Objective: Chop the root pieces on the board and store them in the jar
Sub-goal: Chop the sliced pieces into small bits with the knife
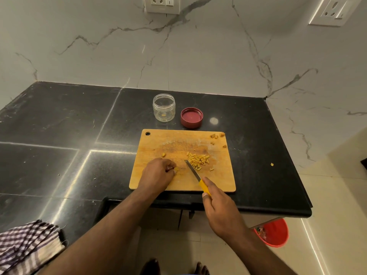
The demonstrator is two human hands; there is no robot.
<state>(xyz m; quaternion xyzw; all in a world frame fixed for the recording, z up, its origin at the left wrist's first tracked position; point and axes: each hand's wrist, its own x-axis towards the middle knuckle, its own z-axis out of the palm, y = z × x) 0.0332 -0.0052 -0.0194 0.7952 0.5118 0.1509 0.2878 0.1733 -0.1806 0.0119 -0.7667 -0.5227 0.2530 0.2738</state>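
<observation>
Step in hand: chopping, by the look of it; the storing has barely begun
Left hand: the left hand (158, 171) rests on the wooden cutting board (156, 143), fingers curled and pinching a small yellow root piece (176, 169) at their tips
Right hand: the right hand (220, 209) grips the yellow handle of the knife (195, 174), whose blade slants up and left across the board, its tip near the heap
Cut heap: a pile of chopped root sticks (199, 160) lies mid-board, just right of the blade tip
Uncut bits: a few root chunks (216, 136) sit at the far right corner of the board, and one loose piece (163, 155) lies beyond the left hand
Jar: the clear jar (164, 107) stands open on the black bench (59, 124) behind the board, near empty save a yellow speck
Lid: the red lid (191, 117) lies upturned just beside the jar
Stray: one root scrap (272, 164) lies on the bench, right of the board
Next move calls for: likely bringing the blade across to the pinched piece, with the fingertips tucked clear of the edge
</observation>
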